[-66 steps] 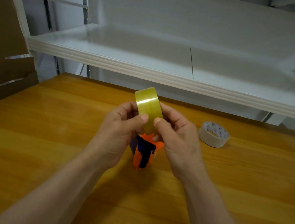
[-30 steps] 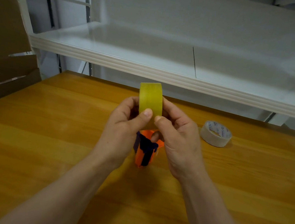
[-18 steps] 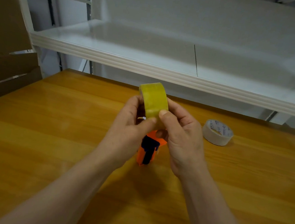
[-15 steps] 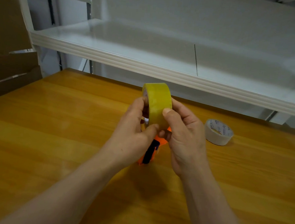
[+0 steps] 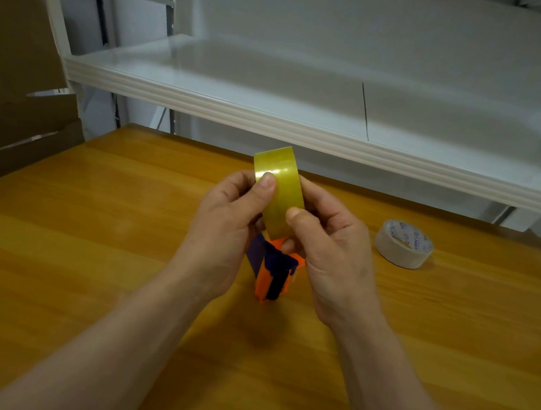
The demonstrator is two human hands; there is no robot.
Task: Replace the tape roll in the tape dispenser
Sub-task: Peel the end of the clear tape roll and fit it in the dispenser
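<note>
I hold the yellow tape roll (image 5: 280, 192) on edge above the middle of the desk (image 5: 97, 256), my left hand (image 5: 228, 234) and right hand (image 5: 333, 252) both curled round it, thumbs pressed on its outer band. At 6 o'clock under the roll is the orange and dark tape dispenser (image 5: 273, 273); my fingers hide whether the roll sits in it. A white tape roll (image 5: 403, 244) lies flat at 3 o'clock. A white shelf (image 5: 272, 85) runs at 12, cardboard (image 5: 14, 71) at 10.
</note>
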